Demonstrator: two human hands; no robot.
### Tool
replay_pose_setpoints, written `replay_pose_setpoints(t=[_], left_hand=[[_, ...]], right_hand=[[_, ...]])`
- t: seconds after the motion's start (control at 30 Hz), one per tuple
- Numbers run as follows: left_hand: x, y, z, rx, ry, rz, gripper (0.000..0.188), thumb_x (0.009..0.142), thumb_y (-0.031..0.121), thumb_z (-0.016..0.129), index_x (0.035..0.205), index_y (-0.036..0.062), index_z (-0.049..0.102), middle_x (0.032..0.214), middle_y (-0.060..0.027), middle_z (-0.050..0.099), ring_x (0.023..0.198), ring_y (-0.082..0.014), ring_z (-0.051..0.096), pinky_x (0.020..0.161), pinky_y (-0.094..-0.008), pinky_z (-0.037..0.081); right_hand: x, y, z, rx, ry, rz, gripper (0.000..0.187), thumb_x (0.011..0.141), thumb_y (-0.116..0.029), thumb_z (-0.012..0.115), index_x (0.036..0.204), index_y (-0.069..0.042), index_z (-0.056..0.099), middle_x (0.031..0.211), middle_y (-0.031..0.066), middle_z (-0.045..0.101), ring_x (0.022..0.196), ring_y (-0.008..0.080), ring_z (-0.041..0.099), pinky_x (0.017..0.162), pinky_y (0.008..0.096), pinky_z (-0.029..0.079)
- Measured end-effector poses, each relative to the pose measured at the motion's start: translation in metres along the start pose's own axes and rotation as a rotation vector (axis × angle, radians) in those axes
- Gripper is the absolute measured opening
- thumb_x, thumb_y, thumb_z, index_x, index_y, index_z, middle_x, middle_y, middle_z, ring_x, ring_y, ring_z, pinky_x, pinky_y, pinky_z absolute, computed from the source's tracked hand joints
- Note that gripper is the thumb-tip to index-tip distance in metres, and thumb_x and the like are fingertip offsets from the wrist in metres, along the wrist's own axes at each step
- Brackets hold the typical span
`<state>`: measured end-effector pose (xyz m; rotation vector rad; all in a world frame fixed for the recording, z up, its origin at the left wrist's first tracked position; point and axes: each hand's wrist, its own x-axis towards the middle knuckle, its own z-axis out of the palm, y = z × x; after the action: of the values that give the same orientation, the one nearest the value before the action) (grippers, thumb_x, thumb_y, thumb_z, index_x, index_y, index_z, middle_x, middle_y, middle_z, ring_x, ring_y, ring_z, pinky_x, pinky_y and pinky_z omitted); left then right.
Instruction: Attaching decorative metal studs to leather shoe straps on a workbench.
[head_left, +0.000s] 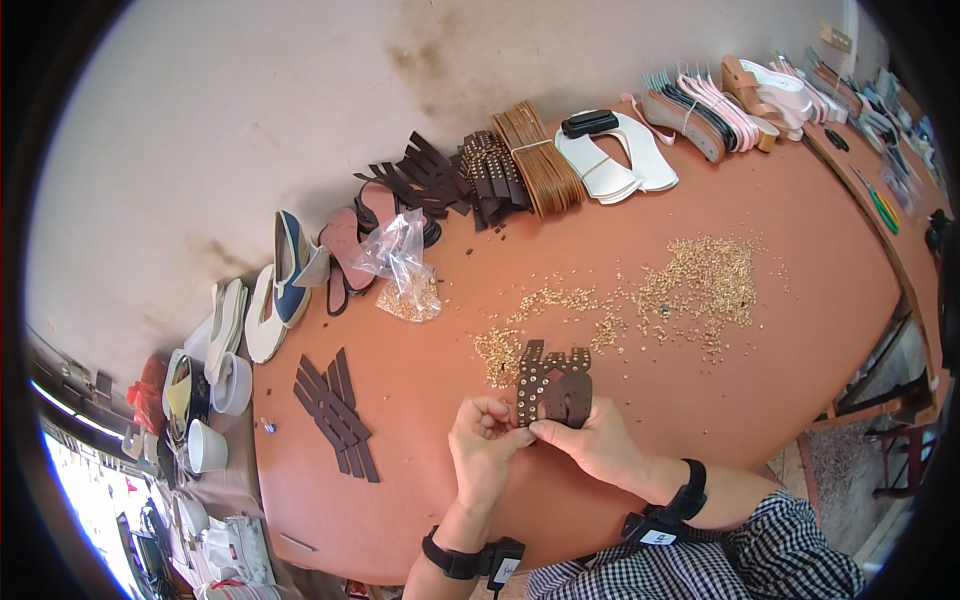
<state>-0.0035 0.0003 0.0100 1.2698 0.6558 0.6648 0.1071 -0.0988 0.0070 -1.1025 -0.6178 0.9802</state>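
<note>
A dark brown leather shoe upper (532,385) with cut-out straps and rows of gold studs is raised just over the near part of the table. My right hand (598,437) grips it from the right, thumb along its lower edge. At its lower left corner, my left hand (486,440) is closed in a pinch, fingers curled and thumb meeting the studded strap's end; whether a loose stud is between the fingertips is too small to see. Just beyond the upper lie loose gold studs (497,352), spreading right into a larger heap (705,280).
Crossed brown leather pieces (338,415) lie on the left of the brown table (430,530). A clear bag of studs (408,290) is farther back. Along the wall stand studded strap stacks (490,170), a tan bundle (538,160), white cut pieces (640,150) and shoes (288,268). Pliers (884,208) lie far right.
</note>
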Motion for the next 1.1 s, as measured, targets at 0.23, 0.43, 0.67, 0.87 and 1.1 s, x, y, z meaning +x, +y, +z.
replay_pose_setpoints(t=[0.23,0.43,0.67,0.87,1.1], left_hand=[[0.002,0.0,0.003,-0.199,-0.029,0.033,0.034,0.071,-0.017,0.058,0.097,-0.0005,0.042,0.088,-0.011,0.057,0.077,-0.0143,0.057,0.068,-0.0258,0.051],[0.004,-0.003,0.002,-0.13,-0.043,-0.025,0.031,0.073,-0.016,0.058,0.097,-0.0016,0.044,0.089,-0.0109,0.056,0.076,-0.0134,0.057,0.067,-0.0247,0.051],[0.002,-0.003,0.005,-0.013,-0.001,0.008,0.027,0.074,-0.014,0.059,0.093,-0.0013,0.045,0.084,-0.0082,0.056,0.071,-0.01,0.055,0.064,-0.0216,0.051],[0.001,-0.004,0.005,0.038,0.039,-0.024,0.025,0.074,-0.013,0.06,0.09,-0.0013,0.045,0.08,-0.0074,0.056,0.069,-0.0082,0.054,0.06,-0.0204,0.051],[-0.002,0.001,0.01,0.109,0.074,0.018,0.025,0.073,-0.013,0.061,0.089,-0.0019,0.046,0.081,-0.0071,0.056,0.068,-0.0065,0.053,0.059,-0.0187,0.048]], right_hand=[[0.005,0.004,-0.001,0.108,0.0,0.041,0.007,0.084,-0.005,0.058,0.088,0.001,0.06,0.082,0.0005,0.059,0.073,0.0066,0.054,0.064,0.0224,0.046],[0.007,0.007,-0.002,0.439,0.036,0.245,0.008,0.084,-0.003,0.058,0.091,0.0,0.06,0.086,0.0039,0.06,0.074,0.0103,0.056,0.066,0.0239,0.047],[0.006,0.011,-0.001,0.455,0.037,0.227,0.008,0.083,-0.001,0.059,0.091,0.001,0.059,0.085,0.0044,0.059,0.073,0.0109,0.055,0.067,0.0247,0.047],[0.008,0.012,-0.001,0.467,0.048,0.272,0.007,0.082,0.0,0.06,0.088,0.001,0.059,0.084,0.0045,0.059,0.073,0.0121,0.056,0.067,0.0258,0.048],[0.008,0.014,-0.001,0.522,0.068,0.336,0.006,0.082,-0.001,0.06,0.088,0.0,0.058,0.084,0.0045,0.058,0.074,0.0129,0.056,0.068,0.0264,0.048]])
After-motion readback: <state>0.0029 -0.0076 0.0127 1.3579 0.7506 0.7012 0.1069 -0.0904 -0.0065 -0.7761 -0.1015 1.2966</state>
